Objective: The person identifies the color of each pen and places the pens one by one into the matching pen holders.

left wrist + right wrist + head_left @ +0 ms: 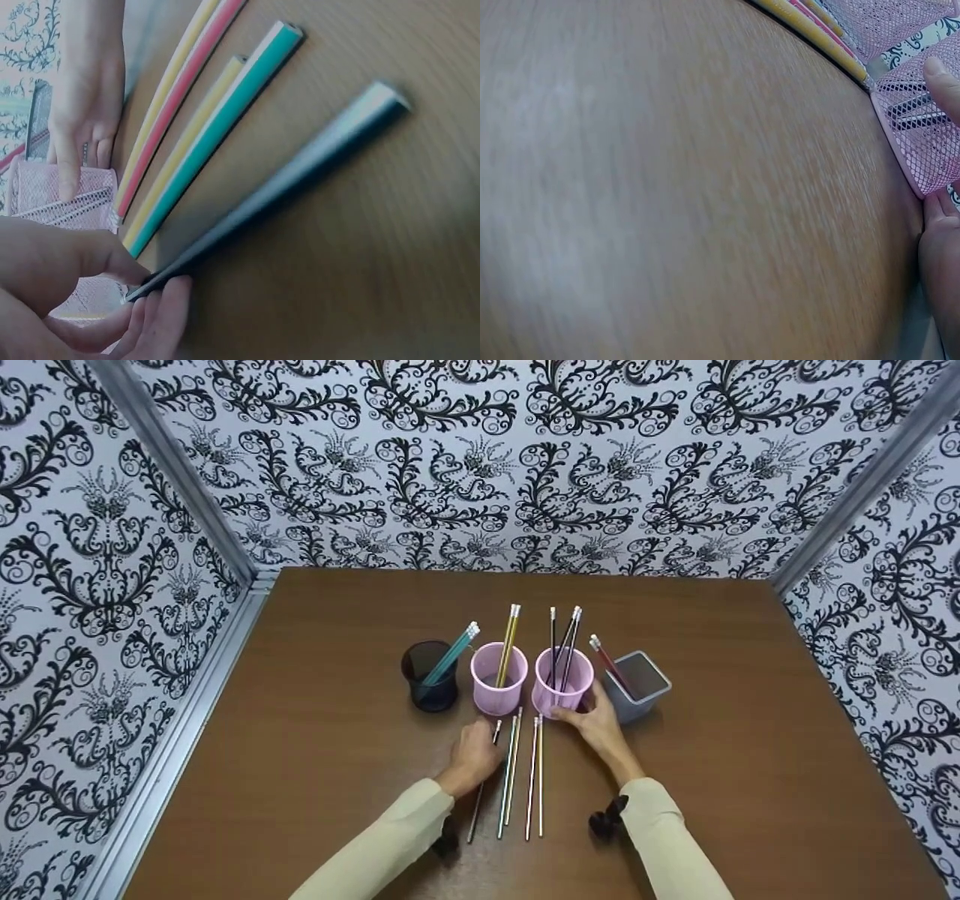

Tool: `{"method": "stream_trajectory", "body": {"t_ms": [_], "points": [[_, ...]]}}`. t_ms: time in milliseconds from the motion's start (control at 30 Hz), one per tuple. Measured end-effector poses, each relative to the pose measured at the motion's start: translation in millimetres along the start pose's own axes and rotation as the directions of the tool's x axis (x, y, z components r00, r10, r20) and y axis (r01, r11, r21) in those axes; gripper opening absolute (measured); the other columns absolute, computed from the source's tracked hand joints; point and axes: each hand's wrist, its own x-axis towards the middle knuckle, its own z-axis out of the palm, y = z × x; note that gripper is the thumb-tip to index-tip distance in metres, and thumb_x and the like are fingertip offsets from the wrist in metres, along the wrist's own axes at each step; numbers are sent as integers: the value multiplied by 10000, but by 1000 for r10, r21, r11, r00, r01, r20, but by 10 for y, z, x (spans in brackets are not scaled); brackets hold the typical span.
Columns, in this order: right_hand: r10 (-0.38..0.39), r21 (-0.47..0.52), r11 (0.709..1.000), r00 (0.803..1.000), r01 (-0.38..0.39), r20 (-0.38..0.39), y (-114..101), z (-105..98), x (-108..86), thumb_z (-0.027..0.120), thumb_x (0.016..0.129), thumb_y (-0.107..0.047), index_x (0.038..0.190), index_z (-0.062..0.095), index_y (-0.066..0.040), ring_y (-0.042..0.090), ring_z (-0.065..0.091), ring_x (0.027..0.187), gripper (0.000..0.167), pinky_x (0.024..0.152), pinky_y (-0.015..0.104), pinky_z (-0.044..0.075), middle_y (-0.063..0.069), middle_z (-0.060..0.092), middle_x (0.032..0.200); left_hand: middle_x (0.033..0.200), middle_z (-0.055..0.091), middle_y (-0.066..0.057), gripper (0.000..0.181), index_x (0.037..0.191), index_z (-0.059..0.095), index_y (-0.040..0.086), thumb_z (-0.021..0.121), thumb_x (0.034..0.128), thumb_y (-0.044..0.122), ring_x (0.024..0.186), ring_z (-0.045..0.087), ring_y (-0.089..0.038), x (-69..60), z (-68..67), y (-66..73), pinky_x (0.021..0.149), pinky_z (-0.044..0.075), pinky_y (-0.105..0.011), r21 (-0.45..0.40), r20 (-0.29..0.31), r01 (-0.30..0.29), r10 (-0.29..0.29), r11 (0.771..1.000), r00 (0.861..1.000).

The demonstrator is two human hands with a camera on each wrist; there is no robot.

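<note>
Between thumb and fingers, my left hand [474,751] pinches a black pencil [285,180] near its eraser end; the other end slants down along the table. My right hand [600,727] grips the right-hand pink mesh cup [543,699], its thumb in front and fingers round the side. Several black pencils [553,637] lean inside that cup. Between the hands lie a green pencil [217,139], a red pencil [176,105] and two yellow pencils [541,787], roughly side by side. The right wrist view shows mostly tabletop, with the pink cup at its edge.
Another pink mesh cup [495,702] with yellow pencils [507,649] stands left of the gripped one. Farther left is a black cup [433,697] holding teal pencils [451,655]. A grey square cup [634,709] with red pencils [609,661] stands at right. Patterned walls enclose the brown table [337,660].
</note>
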Motion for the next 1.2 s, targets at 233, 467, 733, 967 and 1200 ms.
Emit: {"method": "stream_trajectory", "body": {"t_ms": [233,467,733,967,1200], "points": [[-26,-16,1000,1000,26,-9,110,-17,47,835,739,21,1480,397,0,363,477,1378,861,1180,451,361,250,519,1452,625,478,22,408,556,371,199,691,716,5,634,432,-165,58,-169,171,513,362,-321,11,167,-52,49,999,985],[-18,-18,1000,1000,18,3,120,-29,46,844,744,-7,1496,386,-20,359,456,1405,880,1193,447,346,234,500,1483,638,435,42,198,712,533,103,716,763,49,650,453,-176,177,-381,438,586,415,-324,-28,181,-156,158,987,971],[-12,-39,999,1000,12,4,129,-36,39,838,749,-9,1501,374,-15,365,433,1427,884,1201,449,332,238,474,1507,752,485,13,297,1057,551,32,715,830,129,715,515,-188,437,-604,690,671,476,-352,-106,142,-147,161,983,977],[-9,1,1000,1000,9,6,114,-22,46,835,741,16,1491,386,-22,346,417,1440,876,1215,435,309,226,479,1507,899,620,-72,300,1138,553,35,662,875,130,844,579,-217,658,-783,894,814,534,-394,-182,49,-125,136,975,990],[-13,-1,1000,1000,13,23,122,-33,44,841,744,-3,1522,353,-45,350,417,1441,919,1212,447,316,218,470,1517,1013,632,-105,270,1163,528,40,626,912,64,898,589,-210,874,-922,1143,839,538,-346,-333,-44,-114,105,936,993]]}}
